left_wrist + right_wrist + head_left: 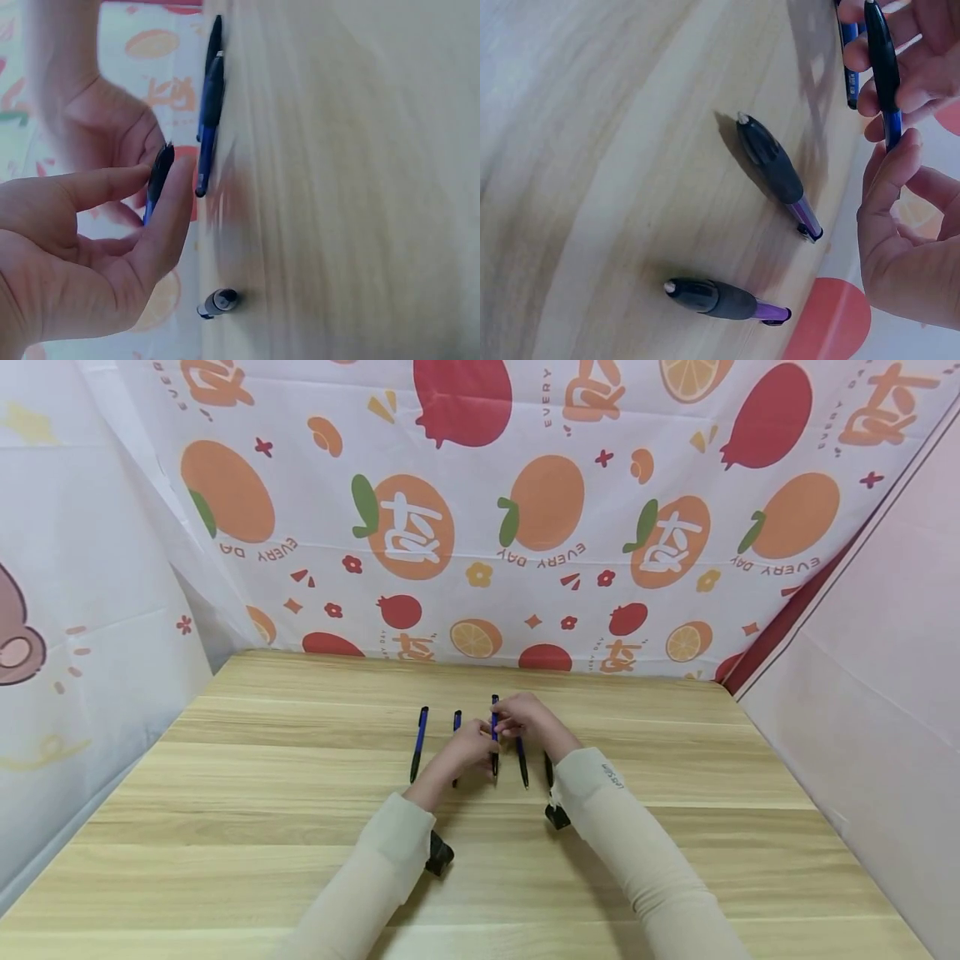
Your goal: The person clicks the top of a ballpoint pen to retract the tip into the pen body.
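The pen (885,67) I am holding is showing black and blue. In my right wrist view, two more pens (774,169) are looking black and purple, with silvery tips. My sleeves (645,860) are looking creamy. The bench (300,843) is showing yellow-brown wood stripes. The back cloth (442,610) is showing white, with orange fruits, red fruits, green leaves, and little red and yellow flowers.
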A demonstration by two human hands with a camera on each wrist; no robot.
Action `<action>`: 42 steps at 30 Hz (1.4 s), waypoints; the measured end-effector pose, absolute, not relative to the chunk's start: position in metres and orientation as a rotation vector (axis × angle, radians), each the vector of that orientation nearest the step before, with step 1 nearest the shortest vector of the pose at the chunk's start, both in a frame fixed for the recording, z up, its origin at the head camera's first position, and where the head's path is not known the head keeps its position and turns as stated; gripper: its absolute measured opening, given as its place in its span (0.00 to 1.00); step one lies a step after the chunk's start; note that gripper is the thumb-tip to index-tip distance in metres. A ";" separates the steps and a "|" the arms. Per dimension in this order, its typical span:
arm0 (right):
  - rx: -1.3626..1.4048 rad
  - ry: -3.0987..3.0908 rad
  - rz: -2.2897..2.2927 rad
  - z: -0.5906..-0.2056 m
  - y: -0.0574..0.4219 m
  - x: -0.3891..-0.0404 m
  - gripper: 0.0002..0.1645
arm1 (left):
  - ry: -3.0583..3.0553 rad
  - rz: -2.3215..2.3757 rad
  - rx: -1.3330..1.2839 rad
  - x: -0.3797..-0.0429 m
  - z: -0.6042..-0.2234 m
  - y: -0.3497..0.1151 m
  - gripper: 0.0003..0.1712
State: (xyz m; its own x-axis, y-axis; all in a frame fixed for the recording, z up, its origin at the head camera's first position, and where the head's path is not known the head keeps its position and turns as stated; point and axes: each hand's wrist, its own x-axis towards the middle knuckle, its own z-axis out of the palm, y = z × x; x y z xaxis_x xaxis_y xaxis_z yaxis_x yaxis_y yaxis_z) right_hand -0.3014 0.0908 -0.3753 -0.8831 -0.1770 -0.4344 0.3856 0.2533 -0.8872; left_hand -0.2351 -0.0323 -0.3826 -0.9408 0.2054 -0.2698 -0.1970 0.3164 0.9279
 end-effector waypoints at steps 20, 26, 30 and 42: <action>0.199 1.694 -1.860 -0.368 0.095 -0.298 0.22 | 1.925 1.883 -0.030 -0.229 -0.386 -0.044 0.25; 0.203 1.625 -1.879 -0.368 0.096 -0.298 0.21 | 1.926 1.890 0.001 -0.227 -0.389 -0.045 0.27; 0.208 1.595 -1.884 -0.369 0.097 -0.298 0.21 | 1.938 1.886 0.005 -0.228 -0.391 -0.046 0.27; 0.172 1.616 -1.851 -0.370 0.097 -0.302 0.23 | 1.928 1.881 0.036 -0.229 -0.391 -0.047 0.28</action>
State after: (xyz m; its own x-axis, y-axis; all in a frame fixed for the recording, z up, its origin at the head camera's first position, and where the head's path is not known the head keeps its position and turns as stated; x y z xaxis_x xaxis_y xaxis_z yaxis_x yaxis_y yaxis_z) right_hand -0.3022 0.0970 -0.3700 -0.7699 -0.3902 -0.5049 0.5528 -0.0126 -0.8332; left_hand -0.2293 -0.0471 -0.3905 -0.9010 0.3204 -0.2923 -0.2842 0.0730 0.9560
